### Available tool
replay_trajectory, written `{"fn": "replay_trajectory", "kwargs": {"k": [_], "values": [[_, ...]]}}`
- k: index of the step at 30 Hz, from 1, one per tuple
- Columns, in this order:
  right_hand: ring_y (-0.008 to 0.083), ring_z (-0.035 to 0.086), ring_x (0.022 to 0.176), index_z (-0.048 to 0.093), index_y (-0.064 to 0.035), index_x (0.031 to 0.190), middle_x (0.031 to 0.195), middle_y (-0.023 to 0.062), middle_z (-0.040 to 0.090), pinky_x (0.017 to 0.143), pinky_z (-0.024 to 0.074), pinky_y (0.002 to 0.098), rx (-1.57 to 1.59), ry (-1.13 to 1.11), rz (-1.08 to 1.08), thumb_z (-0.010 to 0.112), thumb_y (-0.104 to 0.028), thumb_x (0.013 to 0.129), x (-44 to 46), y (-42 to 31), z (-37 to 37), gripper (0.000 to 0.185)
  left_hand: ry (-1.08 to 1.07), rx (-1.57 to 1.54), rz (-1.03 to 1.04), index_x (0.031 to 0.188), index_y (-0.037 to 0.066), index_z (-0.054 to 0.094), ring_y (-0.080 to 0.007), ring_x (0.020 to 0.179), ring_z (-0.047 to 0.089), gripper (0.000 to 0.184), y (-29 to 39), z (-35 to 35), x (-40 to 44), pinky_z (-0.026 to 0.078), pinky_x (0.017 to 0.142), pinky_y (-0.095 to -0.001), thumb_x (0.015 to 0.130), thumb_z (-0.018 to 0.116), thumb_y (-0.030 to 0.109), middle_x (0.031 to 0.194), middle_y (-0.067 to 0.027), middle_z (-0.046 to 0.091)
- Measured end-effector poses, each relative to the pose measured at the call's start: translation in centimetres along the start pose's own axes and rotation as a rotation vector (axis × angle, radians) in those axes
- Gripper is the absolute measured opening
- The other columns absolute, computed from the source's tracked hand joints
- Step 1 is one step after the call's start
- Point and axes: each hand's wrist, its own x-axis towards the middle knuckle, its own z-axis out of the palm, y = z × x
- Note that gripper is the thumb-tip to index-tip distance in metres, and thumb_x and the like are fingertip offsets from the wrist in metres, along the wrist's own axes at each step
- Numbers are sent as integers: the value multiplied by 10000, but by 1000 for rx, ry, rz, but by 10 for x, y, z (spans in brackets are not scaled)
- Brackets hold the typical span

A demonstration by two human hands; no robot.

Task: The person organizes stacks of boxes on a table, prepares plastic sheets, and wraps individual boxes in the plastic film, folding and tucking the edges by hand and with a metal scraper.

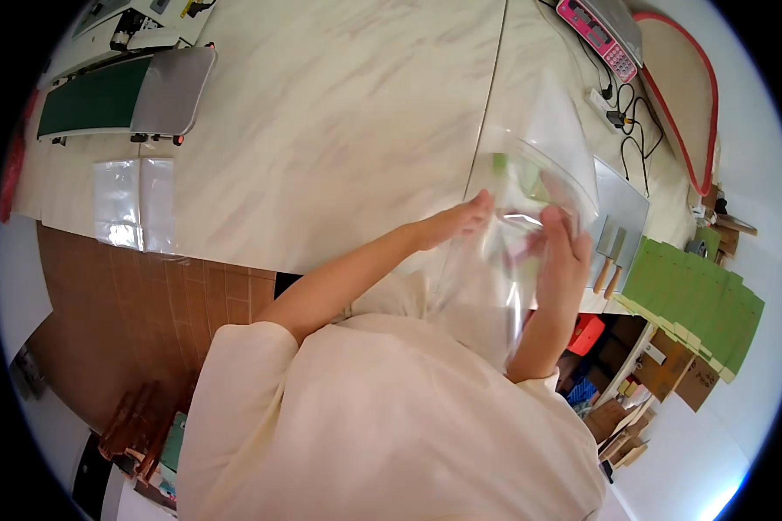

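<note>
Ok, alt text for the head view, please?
A person's left hand and right hand handle clear plastic, partly blurred, at a marble-patterned table. Two wooden-handled tools lie to the right; a green-and-grey belt unit stands at upper left.

Glossy plastic film [514,224], smooth tabletop [339,130]; matt cloth shirt [391,417]

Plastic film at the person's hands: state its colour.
Mostly clear, with some green showing; the plastic film shows best in the head view.
</note>
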Motion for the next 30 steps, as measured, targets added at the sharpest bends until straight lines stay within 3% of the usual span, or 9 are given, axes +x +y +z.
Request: {"fn": "replay_trajectory", "kwargs": {"k": [4, 6, 8, 14, 19, 22, 24, 25, 30], "values": [[197, 656, 674, 441, 15, 1321, 835, 159, 685, 571, 525, 328, -171, -238, -32, 439, -99, 949, 11, 2, 70, 389, 1, -136, -40, 1435, 59, 293, -221, 1298, 384, 570, -20, -27, -18, 321, 1063, -354, 999, 401, 409, 1417, -112, 389], [318, 671, 719, 430, 60, 1297, 849, 189, 681, 662, 537, 412, -843, -249, -410, 457, -58, 877, 57, 73, 109, 436, 50, -239, -86, 1412, 53, 331, -210, 1262, 420, 558, -56, -67, -37, 345, 1039, -345, 1001, 375, 428, 1379, -102, 432], [437, 623, 855, 430, 111, 1288, 912, 282, 646, 775, 490, 507, -852, -288, -178, 436, -51, 829, 79, 112, 155, 487, 131, -345, -126, 1388, 46, 368, -198, 1226, 456, 555, -95, -112, -67, 369, 1015, -335, 1004, 349, 446, 1342, -92, 476], [408, 654, 865, 256, 165, 1367, 980, 290, 644, 744, 530, 450, -1053, -392, -109, 505, -115, 825, 83, 174, 247, 659, 570, -386, -162, 1411, 32, 354, -234, 1280, 423, 785, -69, -161, -162, 325, 1067, -388, 941, 249, 653, 1395, -147, 440], [425, 590, 1051, 145, 88, 1447, 1253, 291, 531, 908, 457, 470, -621, -515, 121, 501, -334, 904, 74, 163, 258, 774, 731, -64, -162, 1420, 22, 338, -229, 1305, 397, 788, -41, -152, -158, 275, 1090, -360, 952, 222, 645, 1400, -125, 453], [434, 549, 1096, 274, 38, 1424, 1214, 267, 560, 939, 437, 459, -461, -493, 64, 512, -378, 910, 79, 171, 231, 703, 813, 238, -11, 1426, -9, 323, -253, 1316, 384, 775, -46, -160, -143, 280, 1084, -350, 955, 335, 607, 1411, -155, 434], [428, 547, 1084, 357, 20, 1369, 1193, 252, 567, 919, 444, 470, -490, -390, -137, 526, -334, 906, 94, 184, 199, 607, 853, 458, -167, 1420, -15, 341, -261, 1310, 380, 775, -35, -158, -139, 278, 1082, -354, 942, 409, 591, 1407, -169, 424], [422, 545, 1072, 440, 2, 1315, 1172, 237, 575, 899, 452, 481, -509, -307, -342, 540, -290, 901, 106, 191, 184, 516, 886, 483, -186, 1294, -28, 492, -226, 1143, 524, 598, -26, -153, -138, 385, 980, -325, 941, 529, 454, 1235, -137, 566], [359, 546, 1058, 527, -35, 1211, 1186, 183, 558, 845, 482, 462, -719, -91, -467, 590, -167, 838, 192, 183, 141, 401, 923, 516, -51, 1061, -15, 601, -122, 789, 594, 287, -69, -200, -135, 454, 719, -261, 904, 618, 225, 892, -56, 658]]}}
